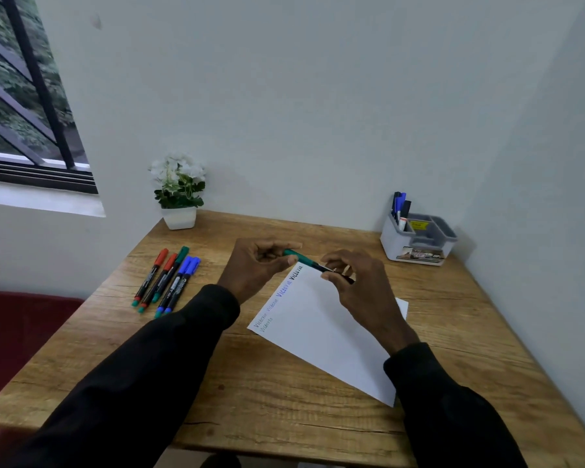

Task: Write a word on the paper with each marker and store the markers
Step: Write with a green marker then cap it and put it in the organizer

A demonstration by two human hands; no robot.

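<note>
- At the far left a barred window shows greenery outside; below it a dark red seat stands against the table.
- A white-flowered plant in a white pot stands at the table's back left corner, close to the wall.
- Five loose markers lie side by side on the left of the table, caps pointing away from the person; two caps are red, one green, two blue; they lie well apart from the paper.
- The left hand, in a black sleeve, hangs above the table just left of the paper's far corner; its thumb and curled fingers pinch the green end of the green marker.
- That marker is held in the air between both hands, tilted down to the right, above the paper's far corner; I cannot tell whether its cap is fully seated.
- The paper lies slanted at the table's middle; handwritten words in green, blue and black run along its left edge.
- The right hand hangs over the paper; its fingertips pinch the marker's black barrel.
- A grey caddy sits in the back right corner; stored markers stand upright in its left compartment.
</note>
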